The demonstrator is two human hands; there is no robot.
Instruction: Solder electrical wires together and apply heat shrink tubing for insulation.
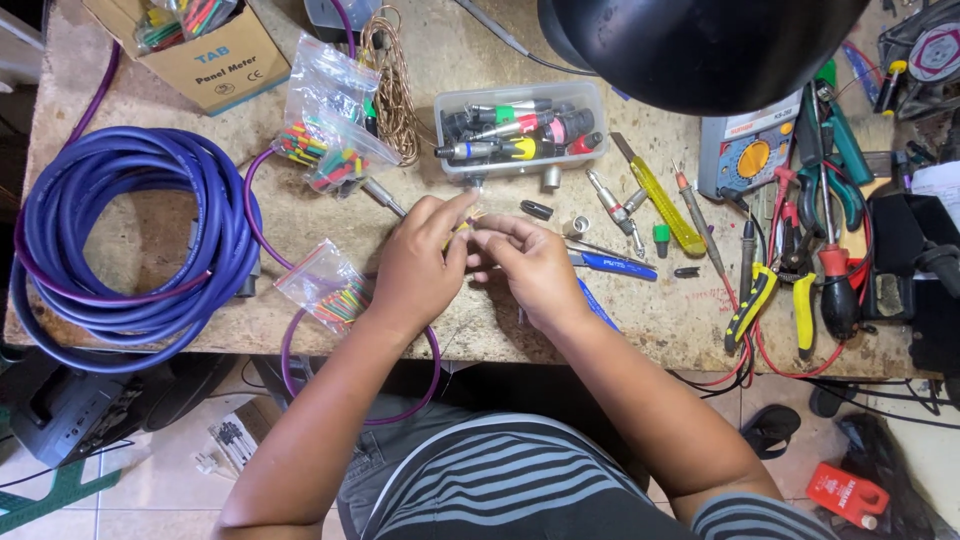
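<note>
Left hand (418,268) and right hand (530,265) pinch-closed on purple cable (268,252) end, stripped tip (472,218) lying left-right, pointing right.

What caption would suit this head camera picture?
Both hands, left hand and right hand, pinch a purple cable end above a cluttered workbench.

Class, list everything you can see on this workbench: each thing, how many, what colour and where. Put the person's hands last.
Cable coil: one, purple-blue, left.
Cardboard box: one, tan, top left.
Clear bags: three, multicoloured bits, left of centre.
Plastic tub: one, clear, holds connectors, top centre.
Utility knife: one, yellow, right of tub.
Multimeter: one, grey and orange, right.
Pliers: several, green, red and yellow, far right.
Lamp shade: one, black, top.
Left hand and right hand: pinching fine wires, centre.
</note>
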